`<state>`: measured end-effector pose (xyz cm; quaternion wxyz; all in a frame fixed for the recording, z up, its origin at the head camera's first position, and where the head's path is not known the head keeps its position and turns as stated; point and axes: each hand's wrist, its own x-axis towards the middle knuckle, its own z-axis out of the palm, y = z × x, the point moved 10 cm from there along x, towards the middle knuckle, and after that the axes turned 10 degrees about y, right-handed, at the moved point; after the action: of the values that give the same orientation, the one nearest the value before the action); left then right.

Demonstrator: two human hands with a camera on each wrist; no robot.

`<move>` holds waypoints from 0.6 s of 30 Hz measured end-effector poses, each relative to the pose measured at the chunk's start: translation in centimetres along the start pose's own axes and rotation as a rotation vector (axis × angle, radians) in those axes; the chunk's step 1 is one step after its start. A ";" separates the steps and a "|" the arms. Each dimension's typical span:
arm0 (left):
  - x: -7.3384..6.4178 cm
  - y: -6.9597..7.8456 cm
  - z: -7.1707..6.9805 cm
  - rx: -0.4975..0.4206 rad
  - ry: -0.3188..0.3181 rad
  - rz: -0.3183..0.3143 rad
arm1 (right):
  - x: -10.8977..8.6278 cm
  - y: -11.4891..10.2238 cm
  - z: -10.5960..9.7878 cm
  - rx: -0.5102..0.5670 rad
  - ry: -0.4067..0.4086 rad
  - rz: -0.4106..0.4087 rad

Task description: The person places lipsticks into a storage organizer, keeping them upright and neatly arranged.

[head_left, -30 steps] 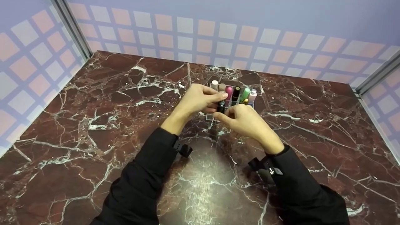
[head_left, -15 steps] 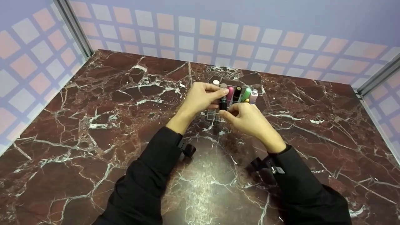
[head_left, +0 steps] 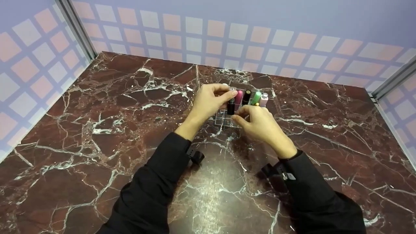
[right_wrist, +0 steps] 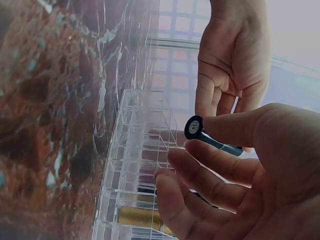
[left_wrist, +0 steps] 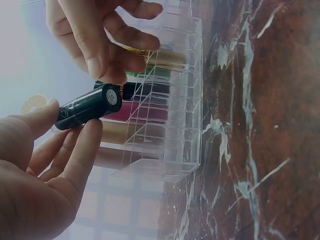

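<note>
My left hand [head_left: 209, 99] pinches a black lipstick tube [left_wrist: 87, 107] between thumb and fingers, its round labelled end facing down towards the right hand. Just beside that lower end is my right hand [head_left: 260, 120], thumb and fingers apart and loosely bent. In the right wrist view, the right thumb overlaps the tube near its labelled base [right_wrist: 194, 127]. Behind both hands stands a clear divided organizer [left_wrist: 185, 170]. Upright in its slots are a pink tube [head_left: 239, 96], a black tube [head_left: 247, 94], a green one [head_left: 256, 97] and a gold tube [left_wrist: 172, 60].
A pale bottle with a clear cap [head_left: 264, 98] stands at the organizer's right end. Front slots [head_left: 221, 121] show bare clear plastic. All this is on a dark red marbled table [head_left: 136, 123], with tiled-pattern panels [head_left: 227, 29] behind and at the sides.
My right thumb has moved slightly right, away from the tube's lower end. The left hand has shifted a little to the right, and now covers more of the white-capped tube behind it.
</note>
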<state>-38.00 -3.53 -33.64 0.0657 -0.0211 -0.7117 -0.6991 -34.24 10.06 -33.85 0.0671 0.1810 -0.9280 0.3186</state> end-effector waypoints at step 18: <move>-0.2 1.0 0.3 0.193 0.012 0.178 | -0.7 1.5 -0.9 -0.088 0.021 -0.044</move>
<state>-37.66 -3.18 -32.67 0.1335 -0.0736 -0.7704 -0.6190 -34.18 11.90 -34.20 0.0917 0.1950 -0.9361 0.2780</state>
